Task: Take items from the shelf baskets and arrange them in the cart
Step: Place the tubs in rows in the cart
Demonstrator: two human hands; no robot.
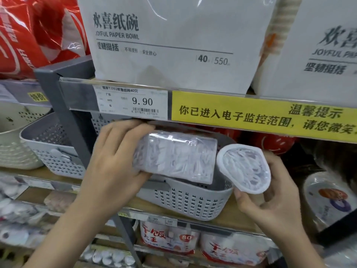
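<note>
At the far left, a white basket (13,151) and a grey perforated basket (56,149) sit side by side on the wooden shelf (222,217), beyond a grey upright post (65,120). Right of the post, the left hand (114,161) grips a clear rectangular box (177,157) of white plastic pieces, fingers curled over its left end and thumb beneath. The box hangs just above the rim of the grey basket (185,200), close under the price rail (133,102), so little room lies overhead. Just beside it, almost touching, the right hand (270,194) holds a round clear tub (244,169) of the same white pieces, fingers wrapped around its body, at the basket's right edge. A yellow notice strip (260,117) runs above. White paper bowl packs (173,41) stand on the shelf overhead; red packages (274,144) crowd behind the tub.
</note>
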